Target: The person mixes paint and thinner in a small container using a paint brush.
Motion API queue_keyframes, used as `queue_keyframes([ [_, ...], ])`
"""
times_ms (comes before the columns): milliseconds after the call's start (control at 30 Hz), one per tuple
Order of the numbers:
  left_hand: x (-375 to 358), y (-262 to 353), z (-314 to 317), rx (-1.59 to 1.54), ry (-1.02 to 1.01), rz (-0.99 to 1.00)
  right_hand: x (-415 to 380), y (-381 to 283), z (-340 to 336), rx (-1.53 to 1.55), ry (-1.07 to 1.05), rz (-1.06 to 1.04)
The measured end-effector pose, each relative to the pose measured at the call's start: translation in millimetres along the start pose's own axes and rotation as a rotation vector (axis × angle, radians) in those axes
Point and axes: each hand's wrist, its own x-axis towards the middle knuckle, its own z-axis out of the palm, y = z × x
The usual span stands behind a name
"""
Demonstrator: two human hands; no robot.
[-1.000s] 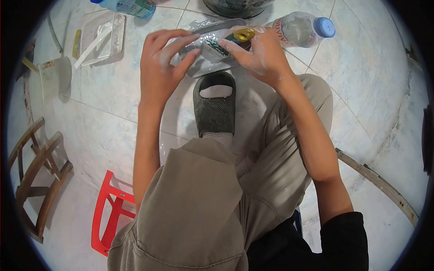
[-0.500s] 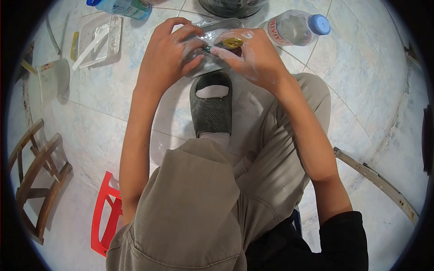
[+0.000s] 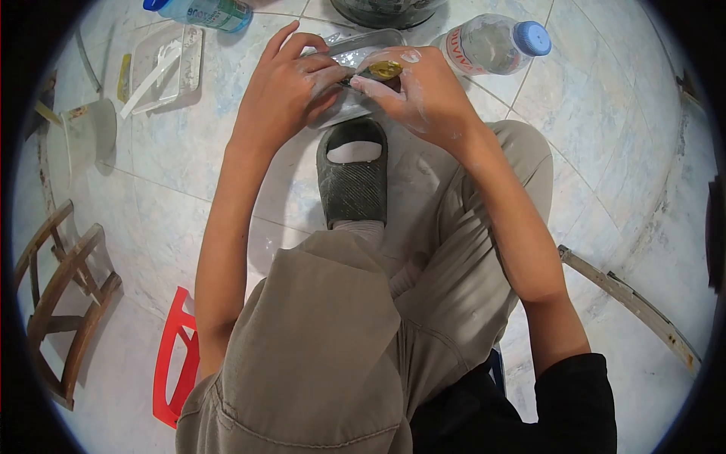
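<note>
Above a clear plastic tray (image 3: 382,38), my two hands meet over a thin dark object with a shiny yellow-green end (image 3: 386,69); its exact kind does not show. My right hand (image 3: 429,94) is closed around it, thumb and fingers pinching, with white residue on the skin. From the other side, my left hand (image 3: 278,94) has its thumb and index finger closed at the dark tip, while its other fingers are lifted and spread. Whitish wet material lies in the tray, partly hidden by both hands.
A clear water bottle (image 3: 495,45) with a blue cap lies to the right, a blue bottle (image 3: 208,11) at upper left. A second tray (image 3: 195,79) holds a white strip (image 3: 151,87). A dark slipper (image 3: 353,181) is just below the hands. Wooden frame (image 3: 72,303) at left.
My left hand has shifted slightly, its upper fingers lifting and straightening and its thumb tucking in under the fingers. My right hand stays nearly in place with the object.
</note>
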Motion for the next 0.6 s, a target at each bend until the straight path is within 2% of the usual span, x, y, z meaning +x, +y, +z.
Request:
queue_keyframes([
  [600, -7, 2, 13, -0.072, 0.037, 0.008, 1, -4, 1, -0.047, 0.016, 0.024],
])
